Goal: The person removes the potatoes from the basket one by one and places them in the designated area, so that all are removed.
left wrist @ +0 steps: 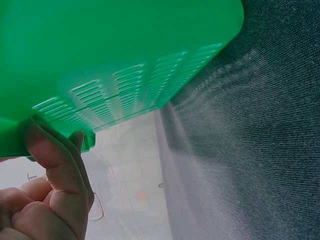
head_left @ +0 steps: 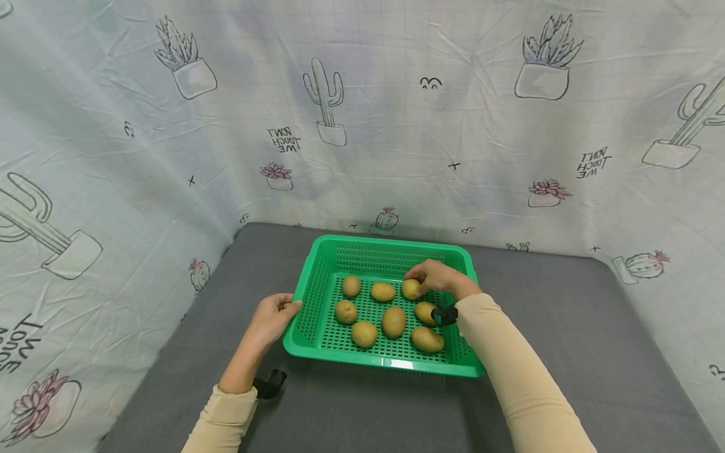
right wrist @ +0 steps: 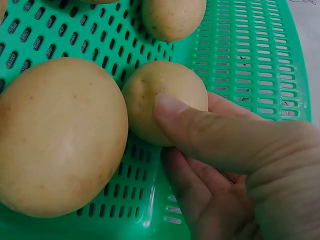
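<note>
A green perforated basket (head_left: 351, 360) stands on the grey table with several yellow-brown potatoes spread over its bottom. At its left side my left hand (head_left: 274, 319) grips the rim; the left wrist view shows the fingers (left wrist: 55, 150) bent at the rim's edge. My right hand (head_left: 438, 277) reaches into the far right part of the basket. It pinches a small round potato (right wrist: 142, 100) between thumb and fingers, close by the basket wall. A larger potato (right wrist: 60, 135) lies right beside it, nearer the camera.
Grey cloth covers the table (head_left: 351, 415) around the basket. Behind and at the sides hangs a pale curtain (head_left: 385, 138) printed with cacti. A black strap (head_left: 444, 314) on my right wrist partly overlaps a potato (head_left: 425, 313); another black strap (head_left: 270, 384) is on the left wrist.
</note>
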Demonstrator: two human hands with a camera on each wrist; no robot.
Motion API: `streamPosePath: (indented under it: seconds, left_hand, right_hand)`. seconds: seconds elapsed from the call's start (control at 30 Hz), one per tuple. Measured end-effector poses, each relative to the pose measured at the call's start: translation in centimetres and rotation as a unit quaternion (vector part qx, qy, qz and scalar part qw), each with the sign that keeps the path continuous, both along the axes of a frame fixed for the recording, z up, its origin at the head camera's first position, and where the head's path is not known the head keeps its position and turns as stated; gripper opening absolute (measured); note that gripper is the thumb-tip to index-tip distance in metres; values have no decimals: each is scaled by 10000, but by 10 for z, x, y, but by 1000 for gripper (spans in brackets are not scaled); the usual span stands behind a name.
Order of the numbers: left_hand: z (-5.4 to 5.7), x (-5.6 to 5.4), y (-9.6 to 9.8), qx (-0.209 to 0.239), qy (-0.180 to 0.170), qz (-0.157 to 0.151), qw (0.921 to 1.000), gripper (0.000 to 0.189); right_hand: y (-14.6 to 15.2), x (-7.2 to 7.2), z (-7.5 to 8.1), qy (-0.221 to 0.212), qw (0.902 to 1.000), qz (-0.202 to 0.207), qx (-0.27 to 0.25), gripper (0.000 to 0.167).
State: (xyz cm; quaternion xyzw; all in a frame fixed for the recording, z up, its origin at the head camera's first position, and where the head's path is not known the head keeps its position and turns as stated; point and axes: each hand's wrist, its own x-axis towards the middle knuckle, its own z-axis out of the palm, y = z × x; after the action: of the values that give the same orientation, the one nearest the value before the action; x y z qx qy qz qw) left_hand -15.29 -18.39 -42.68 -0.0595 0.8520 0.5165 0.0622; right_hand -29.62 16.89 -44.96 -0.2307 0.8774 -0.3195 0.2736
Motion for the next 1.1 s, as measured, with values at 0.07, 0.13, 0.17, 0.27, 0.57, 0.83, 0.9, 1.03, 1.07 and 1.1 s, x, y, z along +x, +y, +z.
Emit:
streamPosePath:
  seconds: [0.07,0.13,0.17,0.27,0.57,0.83,0.9,1.03,1.07,1.1]
  left_hand:
    - [1,0,1,-73,-50,19,10000,39]
    - [2,1,1,-150,-35,11,9999,40]
    - [2,1,1,-156,-36,17,9999,40]
    - [1,0,0,-177,-23,7,9998,40]
    - [0,1,-2,-151,-50,-1,9999,38]
    - [0,1,-2,-85,-39,20,10000,39]
    - [0,2,-2,-101,-43,28,9999,41]
    - [1,3,-1,-96,-73,53,9999,42]
    - [1,3,-1,-87,-80,61,9999,42]
    - [1,3,-1,-94,-76,65,9999,42]
  right_hand:
    - [0,1,0,-18,10000,3,-5,51]
    - [-1,2,2,-32,10000,16,-32,51]
    - [-1,3,2,-61,10000,-11,-45,51]
    - [-2,4,3,-40,10000,-10,-17,50]
    - [-2,4,2,-31,10000,-76,46,50]
    - [0,4,4,52,9995,-42,-318,51]
    - [1,3,5,95,9988,-19,-475,51]
    - [2,3,6,132,9972,-27,-738,50]
    - [3,3,7,124,9967,-73,-803,51]
    - [3,3,8,107,9960,-116,-876,51]
